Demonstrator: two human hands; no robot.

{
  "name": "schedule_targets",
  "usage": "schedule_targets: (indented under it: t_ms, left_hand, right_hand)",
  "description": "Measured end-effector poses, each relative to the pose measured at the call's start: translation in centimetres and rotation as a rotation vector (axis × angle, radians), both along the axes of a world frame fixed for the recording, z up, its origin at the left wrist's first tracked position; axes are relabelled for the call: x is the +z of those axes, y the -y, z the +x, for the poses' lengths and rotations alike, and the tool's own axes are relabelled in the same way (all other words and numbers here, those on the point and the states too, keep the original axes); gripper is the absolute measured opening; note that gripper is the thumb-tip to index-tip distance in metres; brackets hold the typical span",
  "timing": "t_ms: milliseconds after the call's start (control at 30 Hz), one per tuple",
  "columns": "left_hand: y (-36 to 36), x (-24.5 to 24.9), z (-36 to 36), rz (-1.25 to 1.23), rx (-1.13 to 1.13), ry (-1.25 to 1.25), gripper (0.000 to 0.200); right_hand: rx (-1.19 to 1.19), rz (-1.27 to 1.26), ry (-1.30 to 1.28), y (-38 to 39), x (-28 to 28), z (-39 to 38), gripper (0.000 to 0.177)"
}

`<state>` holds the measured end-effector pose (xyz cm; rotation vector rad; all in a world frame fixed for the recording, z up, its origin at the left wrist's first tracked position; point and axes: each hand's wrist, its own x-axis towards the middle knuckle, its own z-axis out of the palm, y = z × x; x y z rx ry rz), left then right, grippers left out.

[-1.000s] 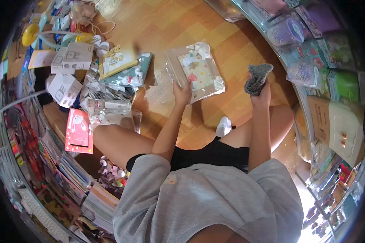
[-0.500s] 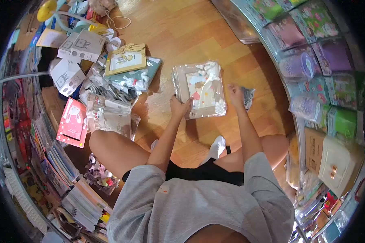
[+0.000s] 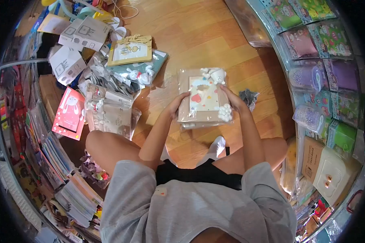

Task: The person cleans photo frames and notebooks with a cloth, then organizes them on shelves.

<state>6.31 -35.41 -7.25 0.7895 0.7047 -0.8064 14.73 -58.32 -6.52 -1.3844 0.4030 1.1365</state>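
Note:
I sit on a wooden floor and hold a plastic-wrapped picture frame (image 3: pixel 205 99) in front of me with both hands. It is beige with white figures at its corners and a pastel picture with a red heart. My left hand (image 3: pixel 178 103) grips its left edge. My right hand (image 3: pixel 233 99) grips its right edge. A grey cloth (image 3: pixel 248 98) lies on the floor just right of my right hand, apart from it.
More wrapped frames (image 3: pixel 129 50), white boxes (image 3: pixel 87 34) and a pink rabbit card (image 3: pixel 69 113) are piled on the floor to the left. Book stacks (image 3: pixel 75 194) line the lower left. Shelves of packaged goods (image 3: pixel 316 44) curve along the right. Bare floor (image 3: pixel 198 32) lies ahead.
My right hand dropped the grey cloth on the floor and took the frame's right edge. The frame has come up off the floor toward me, held in both hands.

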Motion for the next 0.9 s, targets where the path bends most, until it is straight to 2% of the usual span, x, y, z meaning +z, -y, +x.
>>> schedule_targets:
  t_ms: [33, 67, 133, 167, 200, 267, 300, 333, 400, 467, 500, 533, 600, 667, 733, 767, 833, 900]
  left_hand:
    - [-0.1, 0.8, -0.8, -0.106, 0.004, -0.033, 0.049]
    - [-0.2, 1.7, -1.7, -0.109, -0.007, -0.041, 0.049]
    - [-0.1, 3.6, -3.5, -0.391, 0.062, -0.197, 0.046]
    - [0.2, 3.8, -4.9, -0.397, 0.048, -0.220, 0.046]
    - [0.4, 3.8, -5.8, -0.415, 0.050, -0.263, 0.046]
    - [0.5, 4.4, -6.5, -0.436, 0.036, -0.305, 0.047]
    - [0.3, 5.4, -6.2, -0.344, -0.020, -0.353, 0.046]
    - [0.2, 5.9, -5.9, -0.254, -0.084, -0.395, 0.046]
    - [0.0, 2.0, -6.2, -0.358, 0.089, -0.409, 0.048]
    - [-0.7, 0.9, -6.1, -0.229, 0.029, -0.004, 0.046]
    - [-1.1, -0.4, -6.0, -0.245, 0.035, 0.057, 0.046]
    - [-1.5, -2.0, -6.4, -0.289, 0.048, 0.051, 0.046]
    - [-2.8, -5.5, -7.4, -0.361, 0.071, -0.073, 0.046]
    - [-4.2, -6.9, -8.0, -0.344, 0.087, -0.193, 0.046]
    - [-1.3, 3.4, -6.9, -0.032, 0.135, -0.109, 0.047]
    - [-1.1, 6.8, -6.3, -0.023, 0.100, -0.093, 0.047]
    - [-1.2, 12.5, -6.3, 0.188, -0.068, -0.060, 0.046]
    - [-1.9, 17.2, -5.9, 0.236, -0.125, 0.070, 0.047]
  right_hand:
    - [0.116, -0.042, 0.070, 0.2, 0.4, -0.3, 0.061]
    - [0.105, -0.045, 0.062, 0.5, 0.6, -0.7, 0.061]
    - [0.197, 0.012, -0.283, 0.9, 0.8, -1.1, 0.059]
    - [0.241, -0.132, -0.359, 1.3, 0.8, -1.6, 0.056]
    - [0.222, -0.133, -0.372, 1.3, 1.5, -2.3, 0.056]
    - [0.350, -0.225, -0.476, 1.0, 3.3, -2.5, 0.056]
    - [0.394, -0.314, -0.502, 0.5, 4.4, -2.0, 0.052]
    - [0.363, -0.323, -0.501, 0.6, 3.0, -2.0, 0.052]
    - [0.241, -0.125, -0.342, 2.4, -2.6, -2.7, 0.047]
    - [0.004, 0.189, -0.147, 2.5, -6.9, -3.5, 0.038]
    - [-0.071, 0.339, -0.167, 2.4, -6.7, -3.3, 0.032]
    - [-0.022, 0.172, -0.331, 1.5, -4.4, -2.4, 0.032]
    - [0.122, 0.069, -0.168, 0.4, -4.0, -2.0, 0.035]
    - [0.259, -0.056, 0.009, -0.3, -3.0, -1.8, 0.038]
    - [0.263, -0.097, 0.119, 0.5, -1.7, -2.4, 0.042]
    - [0.235, -0.097, 0.075, 0.9, 5.7, -2.9, 0.049]
    - [0.196, -0.088, 0.042, 1.2, 13.5, -4.9, 0.059]
    - [-0.010, 0.029, 0.037, 1.0, 16.3, -6.7, 0.066]
